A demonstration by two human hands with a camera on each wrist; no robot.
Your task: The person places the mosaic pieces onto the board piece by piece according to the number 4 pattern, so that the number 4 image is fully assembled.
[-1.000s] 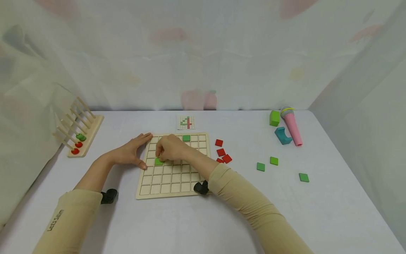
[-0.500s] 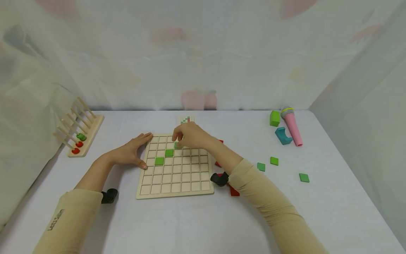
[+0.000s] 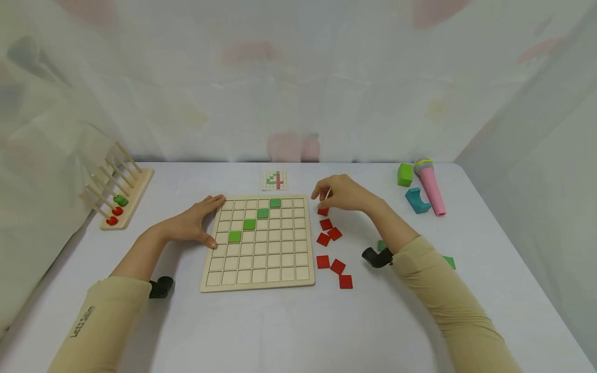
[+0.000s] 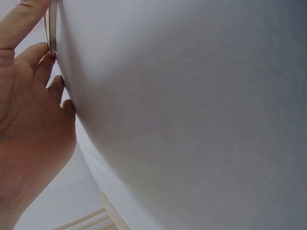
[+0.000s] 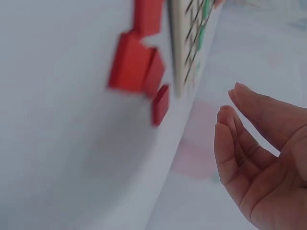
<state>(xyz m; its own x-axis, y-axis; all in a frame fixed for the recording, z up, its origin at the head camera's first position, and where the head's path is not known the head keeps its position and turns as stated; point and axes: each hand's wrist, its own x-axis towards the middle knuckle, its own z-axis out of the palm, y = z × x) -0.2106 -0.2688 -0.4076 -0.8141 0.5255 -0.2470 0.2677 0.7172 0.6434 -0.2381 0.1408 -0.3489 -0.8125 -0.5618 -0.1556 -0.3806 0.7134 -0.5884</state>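
A wooden grid board (image 3: 258,262) lies on the white table with several green tiles (image 3: 249,224) in a diagonal of its squares. My left hand (image 3: 190,223) rests at the board's left edge, thumb and fingers spread along it; the left wrist view shows the fingers (image 4: 42,64) at the board's side. To the right of the board my right hand (image 3: 345,192) hovers over the farthest red tile (image 3: 323,212). In the right wrist view a gap shows between thumb and fingertips, with nothing held. Several more red tiles (image 3: 325,224) lie scattered along the board's right side.
A small pattern card (image 3: 275,181) lies behind the board. At the left stands a peg rack (image 3: 135,192) with red and green beads. A pink toy microphone (image 3: 431,190), a green block (image 3: 404,175) and a teal curved block (image 3: 417,201) sit back right. Green tiles (image 3: 450,262) are partly hidden by my right arm.
My right hand has moved from the board's left squares, up the green diagonal, then right to above the red tiles, uncovering the green tiles. The left hand stays in place.
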